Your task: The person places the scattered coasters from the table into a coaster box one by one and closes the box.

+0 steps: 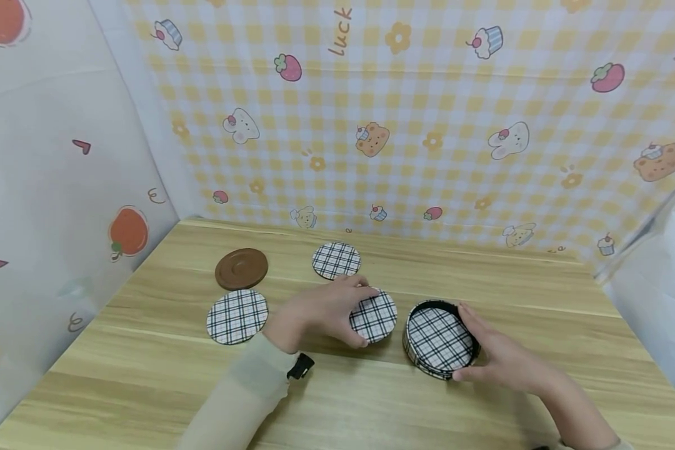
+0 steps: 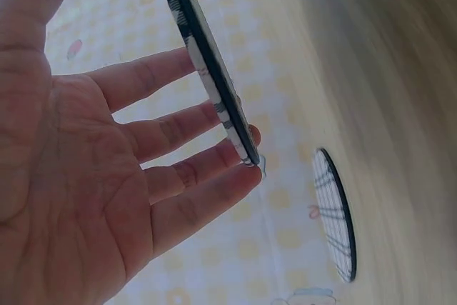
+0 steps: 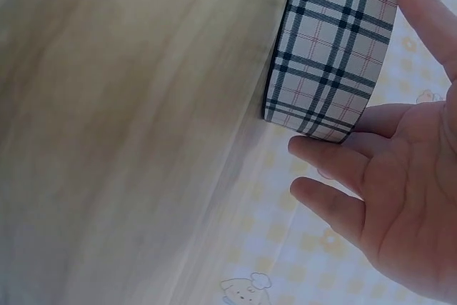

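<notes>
My left hand grips a round plaid coaster by its edge, thumb on the near side and fingers on the far side. In the left wrist view the coaster is seen edge-on, showing a dark rim, with fingertips along it. To its right stands a round plaid coaster holder with a low wall and dark inner lining; a plaid disc shows inside. My right hand holds the holder's right side between thumb and fingers. From the right wrist, the holder's plaid side wall shows close to the fingertips.
At the left of the wooden table lies a brown round disc, with a plaid coaster just in front of it. Another plaid coaster lies behind my left hand. A yellow checked backdrop rises behind the table.
</notes>
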Tool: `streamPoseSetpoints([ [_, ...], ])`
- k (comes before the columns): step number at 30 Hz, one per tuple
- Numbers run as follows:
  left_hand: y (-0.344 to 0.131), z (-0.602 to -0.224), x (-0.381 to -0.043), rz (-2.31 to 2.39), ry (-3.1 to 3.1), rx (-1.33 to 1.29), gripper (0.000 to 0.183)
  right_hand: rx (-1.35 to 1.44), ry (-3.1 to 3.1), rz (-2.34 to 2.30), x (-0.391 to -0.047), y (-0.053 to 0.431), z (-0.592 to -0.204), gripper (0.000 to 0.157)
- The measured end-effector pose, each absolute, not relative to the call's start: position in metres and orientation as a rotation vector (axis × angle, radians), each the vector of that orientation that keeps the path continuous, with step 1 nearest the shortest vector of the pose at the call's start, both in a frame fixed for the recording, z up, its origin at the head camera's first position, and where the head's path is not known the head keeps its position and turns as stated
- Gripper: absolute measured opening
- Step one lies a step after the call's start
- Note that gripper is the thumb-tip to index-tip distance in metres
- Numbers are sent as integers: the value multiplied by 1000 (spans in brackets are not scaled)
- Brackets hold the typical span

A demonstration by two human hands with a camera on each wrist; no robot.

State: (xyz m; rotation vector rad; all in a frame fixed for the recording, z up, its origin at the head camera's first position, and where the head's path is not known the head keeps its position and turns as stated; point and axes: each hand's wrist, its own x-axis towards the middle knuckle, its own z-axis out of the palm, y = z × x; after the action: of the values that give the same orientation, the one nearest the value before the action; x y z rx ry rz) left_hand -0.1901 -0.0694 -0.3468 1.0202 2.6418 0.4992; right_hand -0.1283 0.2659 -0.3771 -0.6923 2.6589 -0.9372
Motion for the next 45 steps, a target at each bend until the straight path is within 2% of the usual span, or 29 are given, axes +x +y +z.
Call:
streamPoseSetpoints([
  [26,0,-338,-189,319,2574,1262,87,-687,2691,-908,-130,266,-379,116],
  [45,38,-342,-193,175,2564,1291,85,-658,2711,-842,-131,266,-377,117],
])
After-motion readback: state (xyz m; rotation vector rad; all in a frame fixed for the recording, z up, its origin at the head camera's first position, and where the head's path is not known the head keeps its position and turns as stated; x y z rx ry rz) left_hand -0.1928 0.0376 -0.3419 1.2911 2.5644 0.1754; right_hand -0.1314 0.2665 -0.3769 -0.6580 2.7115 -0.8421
